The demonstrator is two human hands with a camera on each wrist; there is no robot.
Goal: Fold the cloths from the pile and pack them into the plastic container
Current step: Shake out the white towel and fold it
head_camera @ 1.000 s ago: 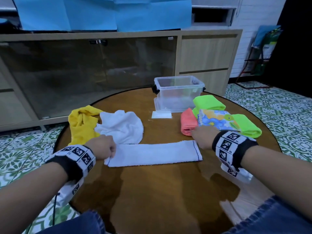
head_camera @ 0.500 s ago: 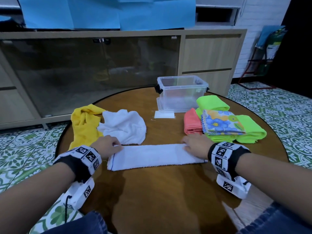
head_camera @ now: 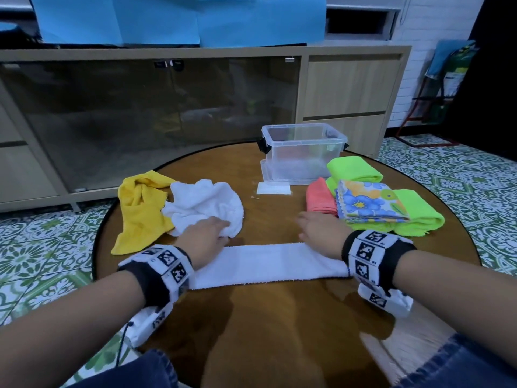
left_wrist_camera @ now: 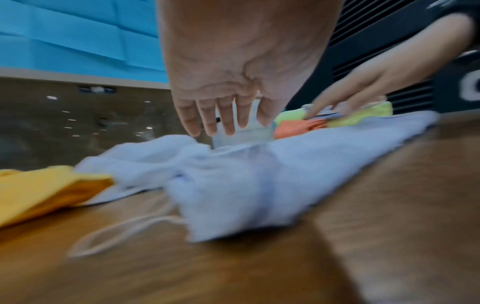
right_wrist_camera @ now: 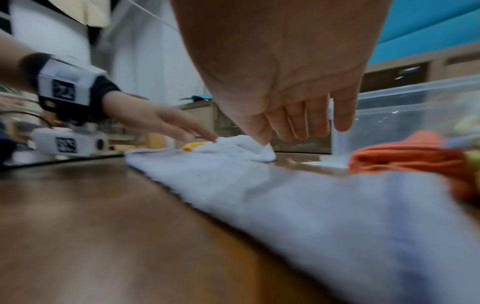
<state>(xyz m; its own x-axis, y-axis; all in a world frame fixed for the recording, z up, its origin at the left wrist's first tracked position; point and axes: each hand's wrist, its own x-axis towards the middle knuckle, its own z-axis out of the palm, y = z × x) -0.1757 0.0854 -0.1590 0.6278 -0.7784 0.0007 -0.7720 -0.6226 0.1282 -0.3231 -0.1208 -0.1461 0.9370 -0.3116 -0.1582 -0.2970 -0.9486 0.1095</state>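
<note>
Two hands, left hand and right hand, fingers spread, over round wooden table; tiled floor.

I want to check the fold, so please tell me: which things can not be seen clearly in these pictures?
- White strip ends: head view, both wrists cover them.
- Left hand, right hand: contact with cloth unclear; wrist views blurred.
- Container contents: clear walls, nothing certain.
- Green cloths: floral cloth covers their fold.
</note>
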